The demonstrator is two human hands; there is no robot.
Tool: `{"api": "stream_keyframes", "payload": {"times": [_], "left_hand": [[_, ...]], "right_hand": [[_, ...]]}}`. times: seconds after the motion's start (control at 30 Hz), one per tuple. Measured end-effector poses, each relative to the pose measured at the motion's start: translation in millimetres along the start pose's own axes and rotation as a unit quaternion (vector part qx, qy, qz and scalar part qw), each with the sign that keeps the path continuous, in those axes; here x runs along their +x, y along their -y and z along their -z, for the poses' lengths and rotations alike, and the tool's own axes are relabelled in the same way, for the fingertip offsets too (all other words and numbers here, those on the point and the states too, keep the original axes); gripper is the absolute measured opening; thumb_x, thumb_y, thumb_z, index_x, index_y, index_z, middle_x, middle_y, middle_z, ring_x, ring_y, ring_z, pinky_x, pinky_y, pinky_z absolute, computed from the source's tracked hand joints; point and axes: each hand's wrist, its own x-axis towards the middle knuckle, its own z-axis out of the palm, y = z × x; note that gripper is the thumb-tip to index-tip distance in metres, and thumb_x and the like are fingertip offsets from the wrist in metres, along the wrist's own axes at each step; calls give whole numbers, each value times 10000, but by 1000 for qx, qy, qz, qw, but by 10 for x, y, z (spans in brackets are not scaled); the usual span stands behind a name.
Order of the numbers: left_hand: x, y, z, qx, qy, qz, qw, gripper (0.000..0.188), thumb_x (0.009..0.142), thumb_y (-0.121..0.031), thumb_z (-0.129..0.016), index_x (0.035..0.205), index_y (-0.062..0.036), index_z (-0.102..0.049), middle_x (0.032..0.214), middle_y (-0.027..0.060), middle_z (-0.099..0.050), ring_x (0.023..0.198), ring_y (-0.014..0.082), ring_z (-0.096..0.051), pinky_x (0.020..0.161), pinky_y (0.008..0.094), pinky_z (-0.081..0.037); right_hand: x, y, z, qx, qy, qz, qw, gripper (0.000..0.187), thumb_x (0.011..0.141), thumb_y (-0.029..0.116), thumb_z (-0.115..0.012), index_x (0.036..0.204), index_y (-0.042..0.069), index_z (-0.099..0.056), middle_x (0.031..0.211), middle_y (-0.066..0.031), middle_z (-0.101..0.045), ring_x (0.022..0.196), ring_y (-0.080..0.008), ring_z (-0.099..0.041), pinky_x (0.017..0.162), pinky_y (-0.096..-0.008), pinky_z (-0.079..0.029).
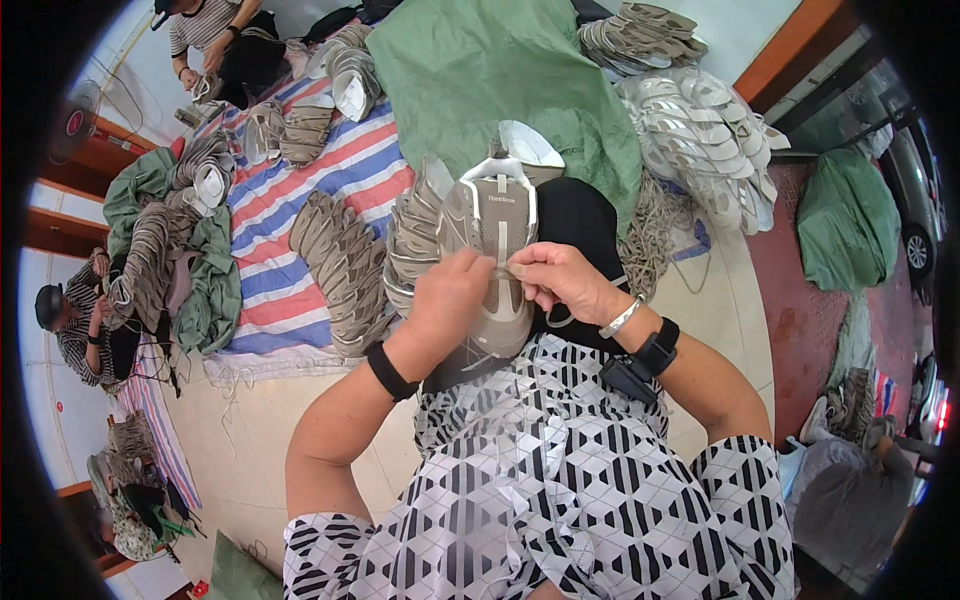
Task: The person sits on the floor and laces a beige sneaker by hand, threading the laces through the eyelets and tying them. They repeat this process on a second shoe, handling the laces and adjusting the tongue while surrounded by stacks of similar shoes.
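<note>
A beige mesh shoe upper [503, 230] with a white-edged collar rests across my lap, its toe toward me. My left hand [450, 298] is closed, thumb and fingers pinched at the left side of the upper's throat. Opposite it, the fingertips of my right hand [568, 282] pinch at the throat's right edge, on what looks like a thin pale shoelace [560, 321] that loops below the hand. The fingertips of both hands nearly meet. What the left fingers hold is hidden. Just left of the upper stands a stack of similar beige uppers [411, 235].
A row of uppers [340, 270] lies on the striped sheet [275, 225]. To the right are a bundle of beige laces [652, 238] and a bagged pile of uppers [700, 135]. Green cloth [490, 70] spreads ahead. Two people [75, 320] work at the left.
</note>
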Motion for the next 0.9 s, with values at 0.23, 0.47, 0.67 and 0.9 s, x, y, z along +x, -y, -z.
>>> {"api": "stream_keyframes", "payload": {"times": [0.23,0.47,0.67,0.9], "left_hand": [[268,-48,91,-36,96,61,993,89,823,-123,-611,871,-56,-581,846,140,-597,748,359,-603,659,442,-491],[-110,235,507,-167,43,201,964,199,873,-197,-625,926,-20,-550,807,107,-595,672,212,-620,602,338,-504],[13,258,202,-473,182,378,775,428,995,-396,-418,921,2,-555,628,27,-541,530,93,-545,482,242,-467],[-158,165,397,-713,31,271,646,272,964,-295,-496,879,-47,-570,570,-35,-426,464,68,-417,458,236,-401]], "right_hand": [[-14,157,-16,-77,-42,-31,996,252,876,127,-614,1080,-16,-576,713,-38,-594,481,-65,-504,442,-185,-417],[-351,371,259,-239,54,-81,966,174,892,178,-610,908,6,-630,626,-10,-566,453,-66,-484,416,-203,-390],[-313,274,278,-173,49,-76,981,182,892,197,-627,907,17,-652,659,3,-590,476,-43,-485,435,-184,-385],[-539,337,455,7,24,76,997,239,903,150,-575,1030,-41,-639,999,-105,-639,614,-67,-544,455,-186,-418]]}}
